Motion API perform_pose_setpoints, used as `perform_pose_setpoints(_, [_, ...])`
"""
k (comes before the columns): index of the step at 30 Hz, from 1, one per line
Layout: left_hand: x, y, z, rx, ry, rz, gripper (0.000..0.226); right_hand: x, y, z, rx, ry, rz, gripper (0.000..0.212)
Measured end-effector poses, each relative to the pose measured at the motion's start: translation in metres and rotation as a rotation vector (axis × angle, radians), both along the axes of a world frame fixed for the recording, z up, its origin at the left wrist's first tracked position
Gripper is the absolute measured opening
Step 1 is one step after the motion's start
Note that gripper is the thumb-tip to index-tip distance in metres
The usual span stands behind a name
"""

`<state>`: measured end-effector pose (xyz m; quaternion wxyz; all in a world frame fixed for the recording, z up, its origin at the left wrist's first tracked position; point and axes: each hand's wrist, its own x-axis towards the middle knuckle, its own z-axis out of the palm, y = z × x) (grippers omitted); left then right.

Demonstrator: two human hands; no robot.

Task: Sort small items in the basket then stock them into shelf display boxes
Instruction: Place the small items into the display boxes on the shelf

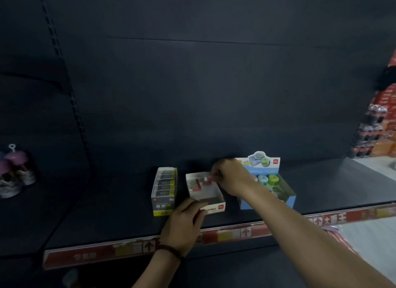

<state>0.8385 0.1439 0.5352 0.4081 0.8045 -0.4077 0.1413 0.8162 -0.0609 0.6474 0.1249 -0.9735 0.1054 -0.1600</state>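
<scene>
Three display boxes stand on a dark shelf. The left box holds dark erasers in a row. The middle white and red box holds a few red and white erasers at its back. My right hand reaches over its far end, fingers pinched on a small red and white eraser. My left hand grips the front left corner of the middle box. The blue box on the right holds round green and teal items, partly hidden by my right forearm.
A red price strip runs along the shelf's front edge. Purple and white items sit on the neighbouring shelf at far left. Stacked drink bottles and red cartons stand at far right. A pink-red edge shows at lower right.
</scene>
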Motion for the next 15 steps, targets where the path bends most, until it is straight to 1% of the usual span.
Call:
perform_pose_setpoints(2, [0.002,-0.002,-0.002,0.016,0.008,0.012,0.021,0.013,0.0,-0.006,-0.015,0.08,-0.007,0.009])
perform_pose_setpoints(6, [0.003,0.0,-0.001,0.037,0.043,0.008,0.019,0.026,0.003,-0.017,-0.094,0.198,-0.006,0.017])
perform_pose_setpoints(11, [0.006,0.003,0.001,0.043,0.076,-0.015,0.018,0.035,0.004,-0.026,-0.133,0.248,-0.047,0.02])
perform_pose_setpoints(15, [0.009,0.003,-0.003,0.042,0.083,-0.034,0.018,0.034,0.008,-0.025,-0.224,0.245,-0.024,0.021])
